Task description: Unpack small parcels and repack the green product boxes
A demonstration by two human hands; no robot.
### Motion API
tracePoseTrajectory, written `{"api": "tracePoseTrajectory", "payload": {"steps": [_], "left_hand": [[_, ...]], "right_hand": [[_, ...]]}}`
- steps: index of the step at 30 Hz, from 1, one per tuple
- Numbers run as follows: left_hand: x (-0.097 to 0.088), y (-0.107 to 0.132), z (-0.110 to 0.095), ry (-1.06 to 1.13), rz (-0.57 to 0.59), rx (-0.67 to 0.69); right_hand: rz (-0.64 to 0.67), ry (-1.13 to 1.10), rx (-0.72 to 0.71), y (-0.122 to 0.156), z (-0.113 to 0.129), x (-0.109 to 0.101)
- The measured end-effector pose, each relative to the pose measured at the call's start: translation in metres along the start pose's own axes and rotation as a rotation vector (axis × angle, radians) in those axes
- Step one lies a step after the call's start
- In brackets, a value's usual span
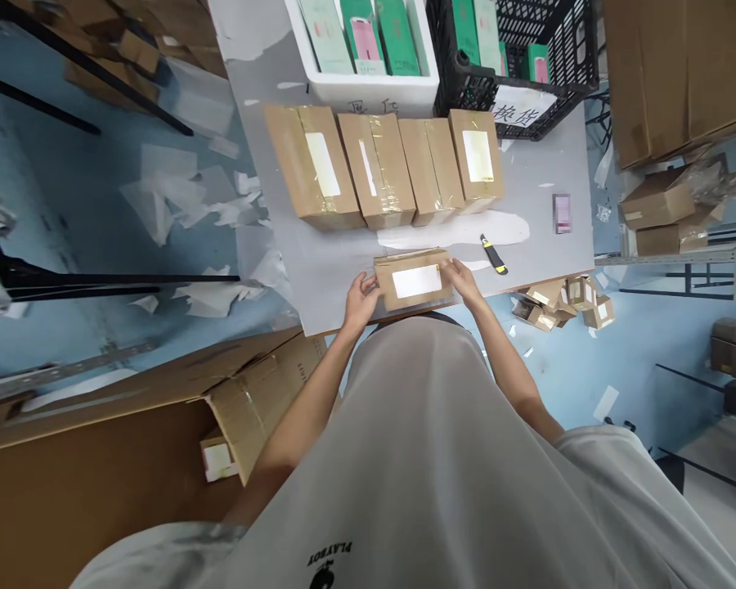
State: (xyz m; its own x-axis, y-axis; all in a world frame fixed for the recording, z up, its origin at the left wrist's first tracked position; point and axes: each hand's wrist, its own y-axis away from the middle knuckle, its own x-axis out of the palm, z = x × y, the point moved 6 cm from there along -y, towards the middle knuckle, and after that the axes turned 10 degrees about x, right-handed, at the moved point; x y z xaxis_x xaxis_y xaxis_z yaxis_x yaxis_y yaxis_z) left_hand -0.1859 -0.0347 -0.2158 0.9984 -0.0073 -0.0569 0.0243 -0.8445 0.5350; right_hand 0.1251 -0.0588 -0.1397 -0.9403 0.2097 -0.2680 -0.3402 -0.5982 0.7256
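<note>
Head: left grip (361, 300), box (414, 281), right grip (463, 281).

matt cardboard box (413, 280), glossy tape, paper label

Item, one, as I see it: small cardboard box (413, 280), brown, oblong, closed. A white rectangular label covers most of its upper face, and glossy clear tape shows along its top edge. It lies flat with its long side running left to right, at the near edge of the table (527, 237), slightly skewed. My left hand (361, 298) and right hand (463, 278) clasp its two short ends.
</note>
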Motion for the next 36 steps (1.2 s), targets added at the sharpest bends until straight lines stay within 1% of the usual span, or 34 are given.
{"api": "tracePoseTrajectory", "payload": {"steps": [4, 7, 10, 12, 13, 16, 18, 21, 24, 29, 31, 33, 36], "left_hand": [[-0.024, 0.015, 0.026, -0.029, -0.014, -0.055], [-0.037, 0.028, 0.047, -0.061, -0.020, -0.072], [-0.037, 0.034, 0.059, -0.031, 0.007, -0.042], [-0.030, 0.034, 0.061, -0.015, 0.031, -0.017], [-0.026, 0.033, 0.060, -0.017, 0.046, -0.002], [-0.012, 0.029, 0.056, -0.024, 0.081, 0.030], [-0.006, 0.029, 0.054, -0.016, 0.078, 0.032], [-0.003, 0.032, 0.048, -0.003, 0.044, 0.037], [-0.005, 0.040, 0.037, 0.022, 0.014, 0.082], [-0.008, 0.048, 0.001, 0.074, -0.015, 0.287], [-0.006, 0.048, -0.009, 0.090, -0.017, 0.336], [-0.002, 0.049, -0.012, 0.111, -0.009, 0.344], [0.004, 0.054, -0.006, 0.142, -0.013, 0.320]], "right_hand": [[-0.060, -0.021, 0.109, 0.001, -0.030, -0.020], [-0.057, -0.010, 0.152, 0.011, -0.060, -0.030], [-0.041, -0.036, 0.101, 0.018, -0.076, -0.030], [-0.038, -0.053, 0.085, 0.018, -0.080, -0.027], [-0.036, -0.056, 0.098, 0.016, -0.080, -0.025], [-0.027, -0.049, 0.152, 0.009, -0.077, -0.019], [-0.011, -0.037, 0.138, 0.006, -0.073, -0.017], [0.004, 0.007, 0.065, 0.005, -0.064, -0.017], [-0.005, 0.041, -0.033, 0.007, -0.050, -0.023], [-0.005, 0.005, -0.214, 0.008, -0.014, -0.033], [-0.010, -0.012, -0.270, 0.006, -0.003, -0.036], [-0.003, -0.024, -0.303, 0.002, 0.002, -0.038], [0.022, -0.032, -0.319, -0.006, 0.000, -0.040]]}}
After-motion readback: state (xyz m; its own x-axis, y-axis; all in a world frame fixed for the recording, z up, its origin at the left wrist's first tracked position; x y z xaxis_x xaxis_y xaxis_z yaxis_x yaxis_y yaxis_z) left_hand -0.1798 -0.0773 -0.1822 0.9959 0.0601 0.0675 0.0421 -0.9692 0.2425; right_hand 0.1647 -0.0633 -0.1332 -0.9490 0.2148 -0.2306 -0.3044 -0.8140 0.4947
